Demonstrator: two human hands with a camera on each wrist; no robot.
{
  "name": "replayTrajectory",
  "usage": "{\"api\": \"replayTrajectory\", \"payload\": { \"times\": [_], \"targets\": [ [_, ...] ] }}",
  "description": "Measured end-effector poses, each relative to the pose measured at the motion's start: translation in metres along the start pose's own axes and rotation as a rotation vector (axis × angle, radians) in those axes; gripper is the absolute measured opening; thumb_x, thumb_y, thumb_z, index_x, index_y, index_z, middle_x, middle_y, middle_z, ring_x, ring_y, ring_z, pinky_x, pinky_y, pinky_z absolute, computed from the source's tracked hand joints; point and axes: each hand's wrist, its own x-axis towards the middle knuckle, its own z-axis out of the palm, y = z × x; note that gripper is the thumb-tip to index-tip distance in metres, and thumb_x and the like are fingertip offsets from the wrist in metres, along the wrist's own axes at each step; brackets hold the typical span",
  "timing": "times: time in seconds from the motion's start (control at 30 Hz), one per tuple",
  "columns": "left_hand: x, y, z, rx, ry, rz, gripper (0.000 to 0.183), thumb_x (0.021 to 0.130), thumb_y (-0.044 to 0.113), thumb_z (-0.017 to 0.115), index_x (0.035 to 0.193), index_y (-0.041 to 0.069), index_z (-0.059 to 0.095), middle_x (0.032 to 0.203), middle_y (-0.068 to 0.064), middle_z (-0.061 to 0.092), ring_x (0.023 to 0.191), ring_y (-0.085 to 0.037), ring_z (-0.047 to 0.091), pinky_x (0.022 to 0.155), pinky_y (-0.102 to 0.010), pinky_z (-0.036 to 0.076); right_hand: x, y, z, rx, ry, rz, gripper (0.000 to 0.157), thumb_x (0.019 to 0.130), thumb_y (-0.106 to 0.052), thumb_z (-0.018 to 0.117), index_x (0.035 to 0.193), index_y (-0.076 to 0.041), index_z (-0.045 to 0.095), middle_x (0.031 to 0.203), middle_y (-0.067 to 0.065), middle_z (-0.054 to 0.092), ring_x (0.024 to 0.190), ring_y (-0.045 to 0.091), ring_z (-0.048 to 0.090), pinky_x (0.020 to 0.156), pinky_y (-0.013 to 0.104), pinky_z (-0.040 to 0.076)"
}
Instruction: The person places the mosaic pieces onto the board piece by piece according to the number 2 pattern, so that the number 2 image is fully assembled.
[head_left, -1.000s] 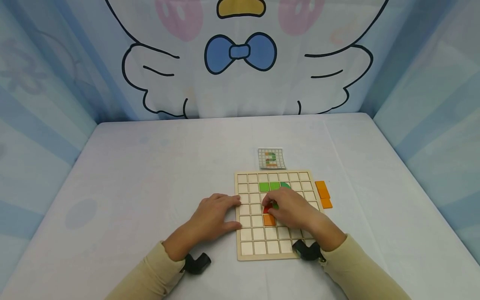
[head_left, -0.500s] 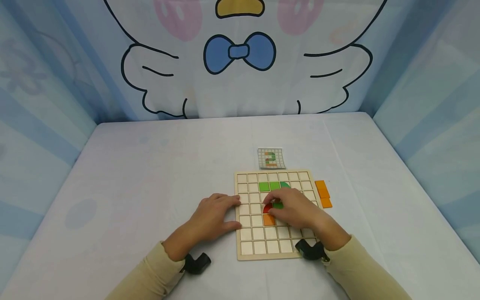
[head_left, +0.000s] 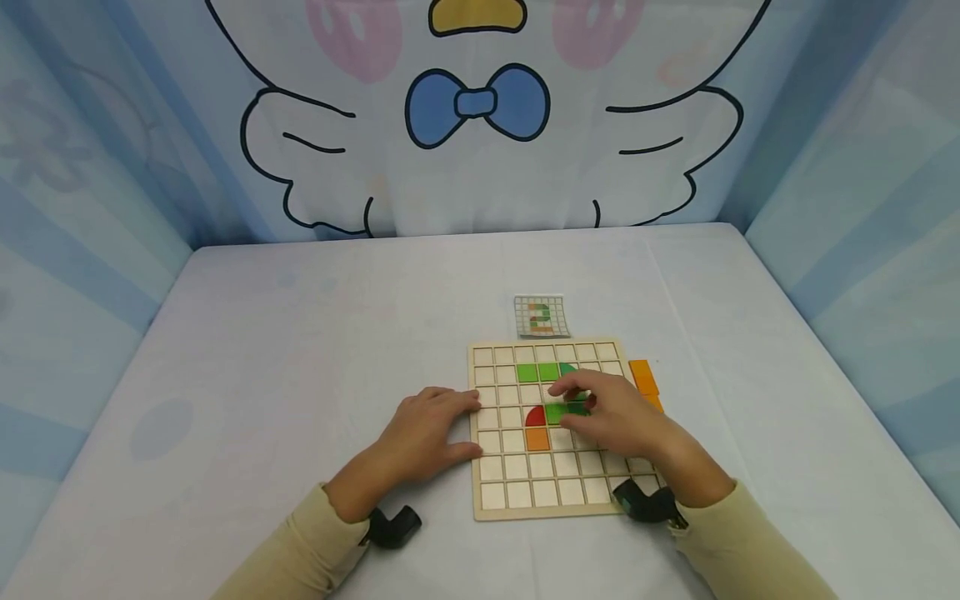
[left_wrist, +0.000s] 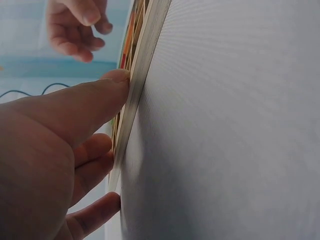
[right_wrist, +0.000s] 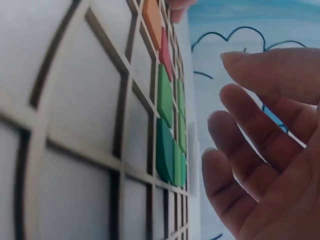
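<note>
My left hand (head_left: 431,433) rests at the left edge of a wooden grid board (head_left: 480,500), thumb and fingertips touching its side. Above the board's right half is my right hand (head_left: 618,412), its fingers relaxed, apart and holding nothing. Just left of its fingertips a red rounded tile (head_left: 535,416) lies in a cell, with an orange square tile (head_left: 537,439) below it. A green square tile (head_left: 555,413) adjoins the red one, then a dark green rounded tile (right_wrist: 163,150). Two green squares (head_left: 527,372) and another dark green rounded tile (head_left: 567,367) line an upper row.
Loose orange tiles (head_left: 642,377) lie on the white tablecloth by the board's right edge, partly behind the right hand. A small printed card (head_left: 542,317) with a coloured grid pattern lies beyond the board. A cartoon curtain (head_left: 480,183) hangs behind the table.
My right hand has let go of the red tile and moved right and up from it, its fingers spreading. The red tile stays in its cell. My left hand has not moved.
</note>
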Motion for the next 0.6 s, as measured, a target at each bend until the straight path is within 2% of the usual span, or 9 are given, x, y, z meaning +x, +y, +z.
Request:
{"api": "replayTrajectory", "payload": {
  "times": [0.23, 0.43, 0.6],
  "targets": [
    [0.000, 0.000, 0.000, 0.002, 0.000, -0.002, 0.056, 0.085, 0.035, 0.081, 0.132, 0.012, 0.062, 0.138, -0.005, 0.060, 0.125, -0.032, 0.051, 0.099, -0.054, 0.041, -0.013, 0.006, -0.017, 0.039, 0.067, -0.028, 0.039, 0.087, -0.008, 0.077, 0.123, -0.002, 0.063, 0.117, 0.011, 0.065, 0.105, 0.030, 0.059, 0.087, 0.044, 0.051],
    [0.000, -0.001, 0.000, 0.004, 0.003, 0.003, 0.056, 0.085, 0.035, 0.082, 0.132, 0.012, 0.063, 0.138, -0.005, 0.060, 0.125, -0.032, 0.052, 0.098, -0.054, 0.041, -0.022, 0.019, -0.035, -0.003, 0.153, 0.050, 0.045, 0.086, -0.007, 0.078, 0.127, 0.000, 0.060, 0.120, 0.017, 0.063, 0.109, 0.034, 0.058, 0.091, 0.051, 0.048],
    [-0.001, -0.001, 0.000, 0.005, 0.007, 0.010, 0.055, 0.085, 0.035, 0.082, 0.131, 0.012, 0.063, 0.138, -0.005, 0.060, 0.125, -0.032, 0.052, 0.098, -0.054, 0.041, -0.028, 0.033, -0.050, -0.046, 0.198, 0.080, 0.043, 0.088, -0.004, 0.075, 0.127, 0.002, 0.059, 0.118, 0.019, 0.063, 0.107, 0.034, 0.058, 0.090, 0.046, 0.048]
  ]
}}
